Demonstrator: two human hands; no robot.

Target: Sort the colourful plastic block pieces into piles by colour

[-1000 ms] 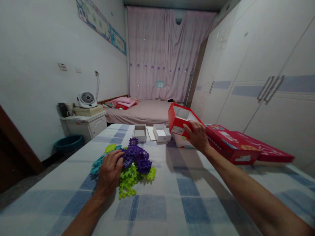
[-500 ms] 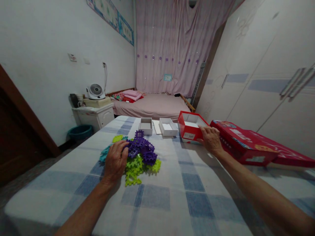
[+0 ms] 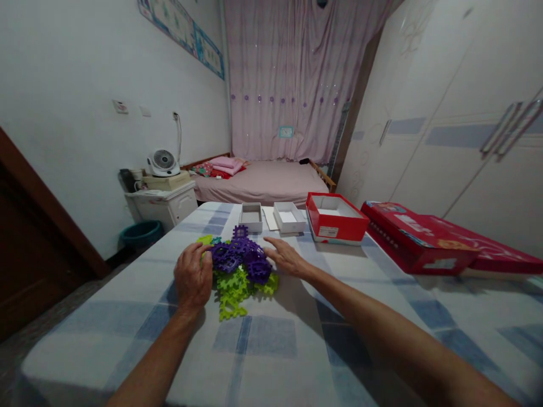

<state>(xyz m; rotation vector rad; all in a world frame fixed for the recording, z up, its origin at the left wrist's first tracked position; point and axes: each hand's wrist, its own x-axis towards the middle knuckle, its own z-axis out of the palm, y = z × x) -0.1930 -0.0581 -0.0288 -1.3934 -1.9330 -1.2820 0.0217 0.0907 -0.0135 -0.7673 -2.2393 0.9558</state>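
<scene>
One heap of purple and green pieces [image 3: 239, 255], too tangled to count, is lying on one table [image 3: 280, 376]! The left hand [image 3: 193, 277] is curving loosely against it, grip unclear; the right hand [image 3: 286, 257] is showing spread fingers, clasping nothing, opposite. Two small boxes [image 3: 251, 225] are sitting beyond.

Dim, diffuse indoor light; the door [image 3: 29, 260] between eight and nine o'clock sits in gloom, soft shadow falls beneath the right arm [image 3: 369, 305] toward five, wide-angle stretch slants the wardrobe [image 3: 449, 113] at two
</scene>
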